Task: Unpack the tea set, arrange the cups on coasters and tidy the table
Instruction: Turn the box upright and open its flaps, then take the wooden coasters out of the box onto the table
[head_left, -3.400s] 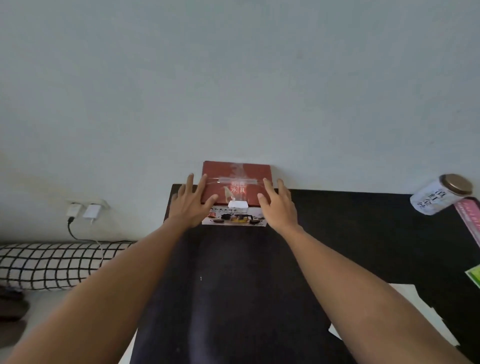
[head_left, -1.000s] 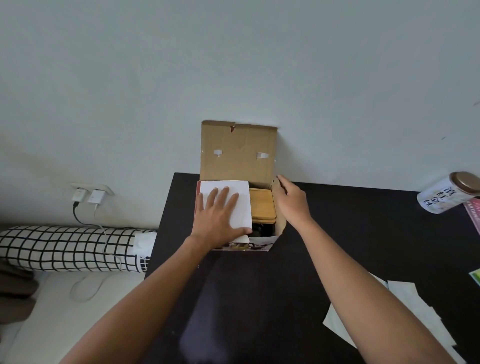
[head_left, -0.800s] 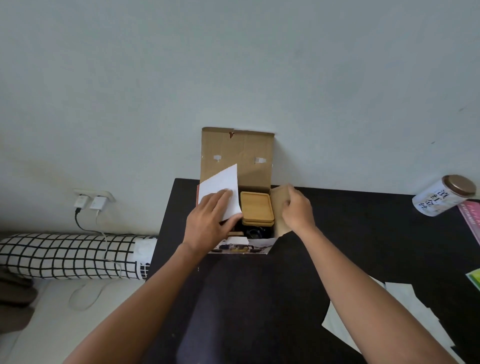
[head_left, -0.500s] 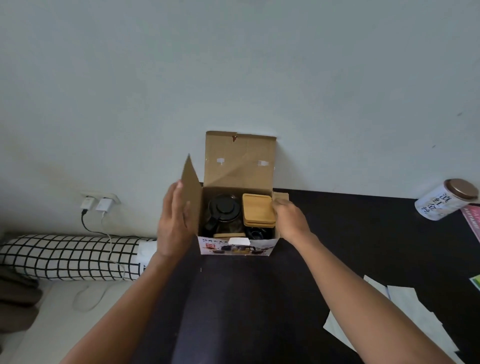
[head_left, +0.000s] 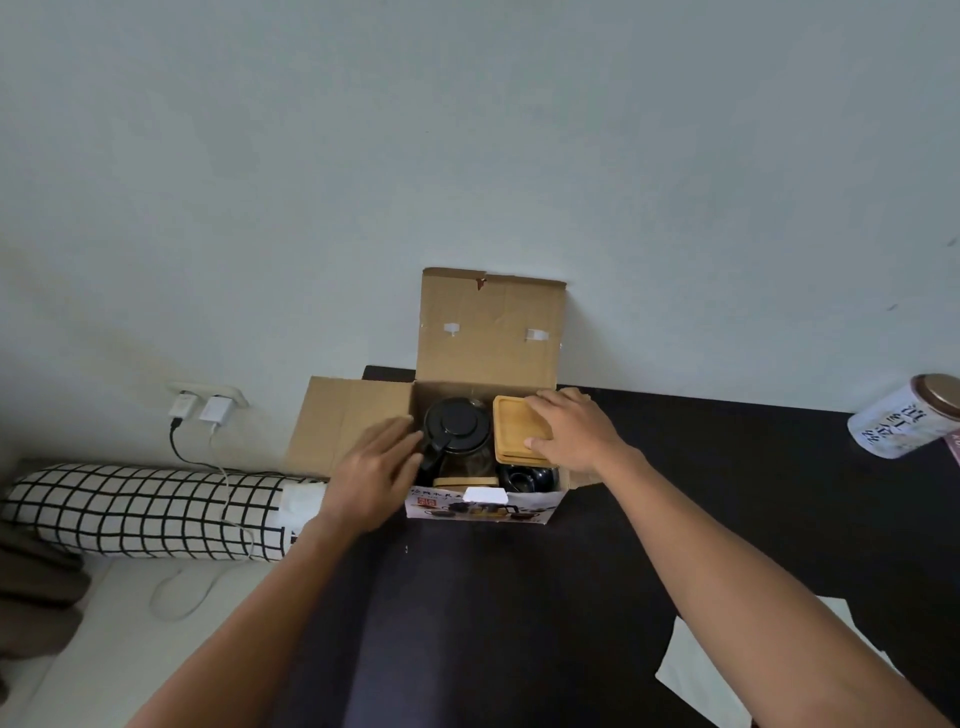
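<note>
The cardboard box (head_left: 483, 501) is seen open on the black table (head_left: 727, 493), teapot (head_left: 457, 434) inside; its handle is touched by the loosely open left hand (head_left: 371, 478). The stacked wooden coasters (head_left: 514, 431) are gripped by the right hand (head_left: 574, 436), above a dark cup (head_left: 524, 478).

Red printed cardboard box (head_left: 480, 506), shut 3.4 s ago, now open at frame centre: back lid up against wall, left brown flap (head_left: 348, 421) folded out flat. White paper sheet on top is gone; black-lidded glass teapot (head_left: 457, 431) and stack of square bamboo coasters (head_left: 514, 428) exposed. Left hand (head_left: 376, 478) moves from flap to teapot's left side. Right hand (head_left: 574, 434) moves from right flap onto coasters.
</note>
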